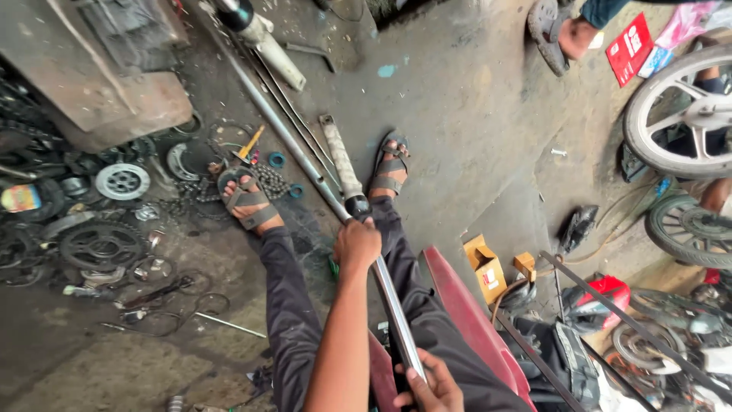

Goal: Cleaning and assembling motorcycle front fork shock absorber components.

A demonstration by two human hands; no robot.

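Sitting over the stained concrete floor (473,107), you hold a long shiny fork tube (393,301) running from six o'clock up toward twelve. Your left hand (356,244) is wrapped tight around its upper end, beside the black seal (357,206); your right hand (428,387) is curled around its lower end.

Grimy concrete floor (473,114) w/ oil stains. Sprockets (101,246) & chain bits lay at 9 o'clock, motorcycle wheel (679,114) at 2, small cardboard box (486,267) near 4.

Long shiny steel tube (396,305), angled toward floor
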